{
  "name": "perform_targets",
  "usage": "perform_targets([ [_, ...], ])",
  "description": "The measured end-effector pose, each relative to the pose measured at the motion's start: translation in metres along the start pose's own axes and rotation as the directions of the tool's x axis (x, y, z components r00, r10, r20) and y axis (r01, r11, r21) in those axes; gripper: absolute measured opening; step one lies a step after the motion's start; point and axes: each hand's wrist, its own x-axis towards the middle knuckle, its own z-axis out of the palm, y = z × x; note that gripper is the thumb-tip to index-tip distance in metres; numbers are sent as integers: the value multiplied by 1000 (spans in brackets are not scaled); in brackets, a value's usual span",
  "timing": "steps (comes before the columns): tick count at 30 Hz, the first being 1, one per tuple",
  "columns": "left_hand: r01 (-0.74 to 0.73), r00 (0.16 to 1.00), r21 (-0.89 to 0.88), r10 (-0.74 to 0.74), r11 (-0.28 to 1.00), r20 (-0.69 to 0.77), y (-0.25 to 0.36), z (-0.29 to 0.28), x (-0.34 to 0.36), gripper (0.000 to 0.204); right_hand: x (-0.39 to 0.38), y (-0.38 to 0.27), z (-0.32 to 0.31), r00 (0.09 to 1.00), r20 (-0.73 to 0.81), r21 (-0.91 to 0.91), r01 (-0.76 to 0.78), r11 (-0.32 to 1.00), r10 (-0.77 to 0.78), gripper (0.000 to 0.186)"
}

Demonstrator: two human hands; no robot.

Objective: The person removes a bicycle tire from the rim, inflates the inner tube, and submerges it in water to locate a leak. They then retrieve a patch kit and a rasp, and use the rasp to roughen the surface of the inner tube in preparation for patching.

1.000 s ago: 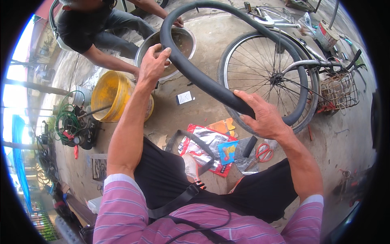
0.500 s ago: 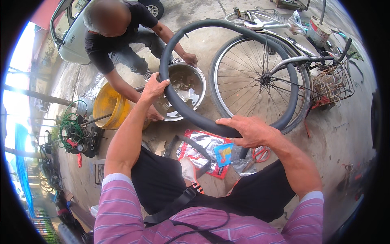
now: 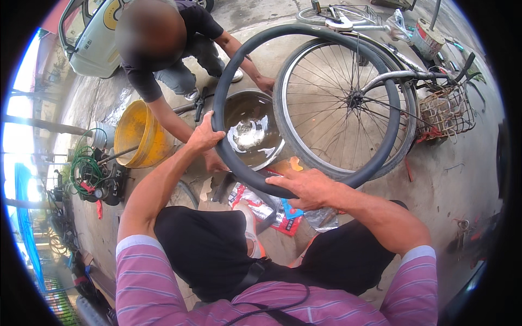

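A large inflated black inner tube (image 3: 247,175) is in both my hands, looped in front of a bicycle wheel (image 3: 354,100). My left hand (image 3: 206,133) grips its left side, fingers curled round it. My right hand (image 3: 302,187) holds its near lower stretch, thumb and fingers around it. Behind the loop is a metal basin of water (image 3: 278,138). A co-worker (image 3: 163,89) crouches beyond it, one hand at each side of the basin. Below the tube, packets (image 3: 242,194), a blue card and strips of black rubber lie on the ground.
A yellow bucket (image 3: 130,133) and a compressor with green hose (image 3: 98,179) are at the left. The bicycle with a wire basket (image 3: 446,111) lies at the right, near a paint-spotted can (image 3: 427,41). A white vehicle (image 3: 95,51) is behind the co-worker.
The tube and both my hands have moved lower and nearer me. The co-worker has bent down further and the basin has moved toward me and right, now beside the wheel.
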Motion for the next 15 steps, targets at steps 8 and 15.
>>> perform_targets([
  [8, -10, 987, 110, -8, 994, 159, -70, 44, 39, 98, 56, 27, 67, 995, -95, -75, -32, 997, 25, 69],
  [15, -29, 980, 39, 21, 999, 196, -80, 88, 117, 93, 110, 56, 100, 979, -188, -213, -124, 969, 84, 65],
])
